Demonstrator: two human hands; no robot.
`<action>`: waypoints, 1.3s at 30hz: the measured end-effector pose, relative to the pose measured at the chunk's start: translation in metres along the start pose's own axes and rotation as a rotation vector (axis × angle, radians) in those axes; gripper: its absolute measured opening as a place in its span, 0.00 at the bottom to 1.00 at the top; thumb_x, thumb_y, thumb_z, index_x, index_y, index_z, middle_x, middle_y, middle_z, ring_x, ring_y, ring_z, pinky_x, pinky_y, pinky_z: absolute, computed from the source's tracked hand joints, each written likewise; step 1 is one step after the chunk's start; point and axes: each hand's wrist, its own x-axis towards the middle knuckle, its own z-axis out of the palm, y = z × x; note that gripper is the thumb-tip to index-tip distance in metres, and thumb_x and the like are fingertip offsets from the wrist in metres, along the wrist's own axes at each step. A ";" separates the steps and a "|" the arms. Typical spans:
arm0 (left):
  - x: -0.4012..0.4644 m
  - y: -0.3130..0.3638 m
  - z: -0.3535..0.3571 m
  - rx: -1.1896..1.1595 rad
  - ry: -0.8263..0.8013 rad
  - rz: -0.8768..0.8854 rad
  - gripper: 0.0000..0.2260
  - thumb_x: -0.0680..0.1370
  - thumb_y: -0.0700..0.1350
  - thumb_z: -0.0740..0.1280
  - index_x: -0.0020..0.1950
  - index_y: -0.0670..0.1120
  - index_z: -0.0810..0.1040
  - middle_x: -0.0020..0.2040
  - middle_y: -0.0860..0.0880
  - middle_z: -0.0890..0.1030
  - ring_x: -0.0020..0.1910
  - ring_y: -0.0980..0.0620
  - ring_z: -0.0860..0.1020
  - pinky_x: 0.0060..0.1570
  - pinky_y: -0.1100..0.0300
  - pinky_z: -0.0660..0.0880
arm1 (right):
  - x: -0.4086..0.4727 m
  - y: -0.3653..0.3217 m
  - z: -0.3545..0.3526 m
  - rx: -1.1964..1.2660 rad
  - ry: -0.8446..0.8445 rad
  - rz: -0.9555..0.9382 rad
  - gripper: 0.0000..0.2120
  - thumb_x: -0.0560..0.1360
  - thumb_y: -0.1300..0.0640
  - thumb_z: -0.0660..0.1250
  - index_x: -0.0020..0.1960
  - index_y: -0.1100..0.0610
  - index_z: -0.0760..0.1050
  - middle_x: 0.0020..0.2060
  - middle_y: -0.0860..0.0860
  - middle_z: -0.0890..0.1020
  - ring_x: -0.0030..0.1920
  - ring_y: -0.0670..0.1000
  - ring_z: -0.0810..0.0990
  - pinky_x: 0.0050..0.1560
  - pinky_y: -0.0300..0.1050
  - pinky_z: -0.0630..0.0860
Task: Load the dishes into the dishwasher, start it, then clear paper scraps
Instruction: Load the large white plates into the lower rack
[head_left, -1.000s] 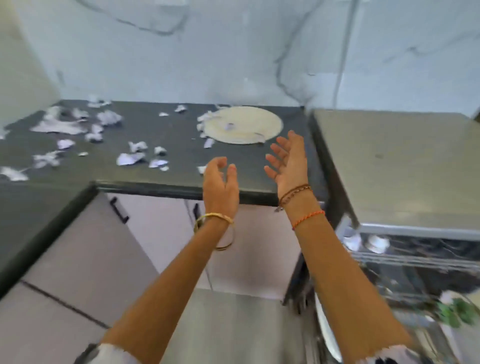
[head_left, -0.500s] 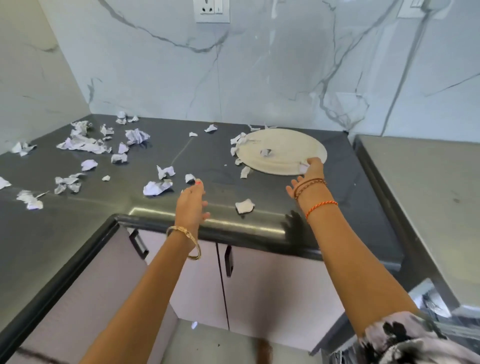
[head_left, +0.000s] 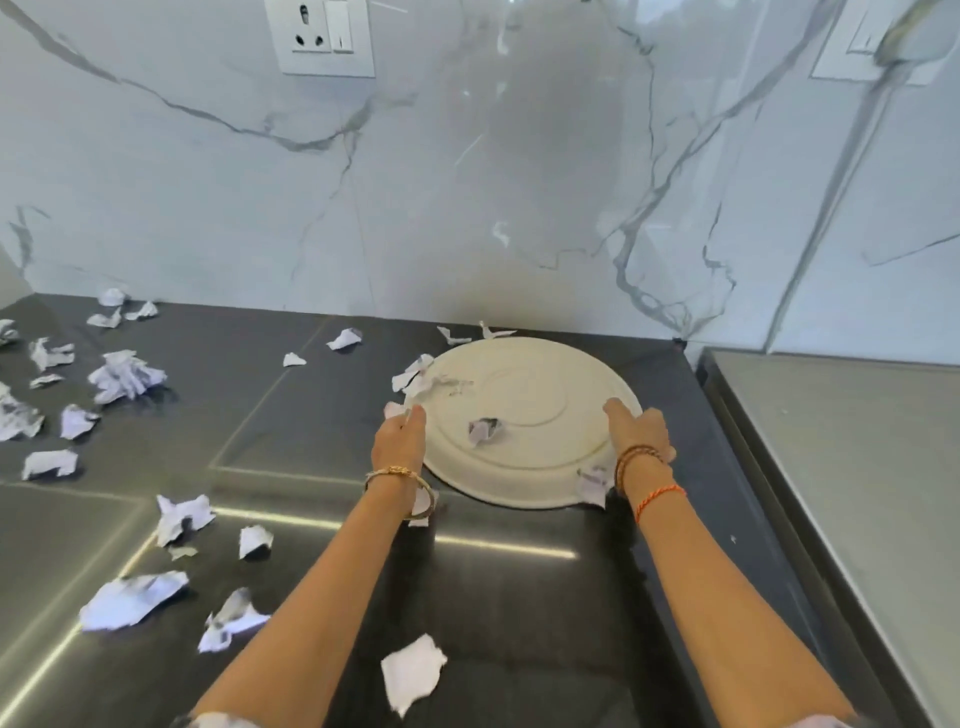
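Both our hands bracketed the plate (head_left: 524, 415) at mid-frame on the dark counter (head_left: 322, 415), left hand (head_left: 400, 436) curled at its left rim, right hand (head_left: 636, 428) gripping its right rim, equally near, paper scraps (head_left: 127, 374) strewn leftward.

You see one plate (head_left: 524, 410), two hands, one wall socket (head_left: 326, 36), and over twenty paper scraps (head_left: 413, 671).

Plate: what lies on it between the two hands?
In the head view, a crumpled paper scrap lies on the plate between the left hand and right hand, nearer the left. The remaining stretch is bare plate.
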 end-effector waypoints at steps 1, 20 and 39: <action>0.006 -0.001 0.004 0.055 0.004 0.004 0.19 0.80 0.49 0.56 0.64 0.37 0.72 0.61 0.39 0.74 0.60 0.40 0.72 0.59 0.54 0.67 | 0.002 -0.004 0.005 -0.028 0.010 0.014 0.27 0.75 0.48 0.63 0.68 0.62 0.63 0.66 0.62 0.67 0.66 0.63 0.62 0.65 0.55 0.60; 0.063 0.025 -0.047 -0.378 -0.332 -0.477 0.20 0.79 0.58 0.56 0.45 0.42 0.73 0.37 0.49 0.71 0.36 0.53 0.70 0.38 0.59 0.69 | -0.012 -0.078 0.001 0.569 0.094 -0.055 0.12 0.73 0.56 0.65 0.33 0.56 0.66 0.31 0.49 0.67 0.31 0.47 0.66 0.36 0.41 0.64; 0.040 0.069 -0.091 -0.431 -0.525 -0.123 0.26 0.78 0.64 0.47 0.54 0.48 0.76 0.61 0.49 0.76 0.66 0.47 0.68 0.65 0.44 0.54 | -0.027 -0.126 -0.036 1.080 0.044 -0.320 0.14 0.76 0.62 0.58 0.33 0.51 0.66 0.32 0.45 0.68 0.36 0.45 0.66 0.46 0.40 0.64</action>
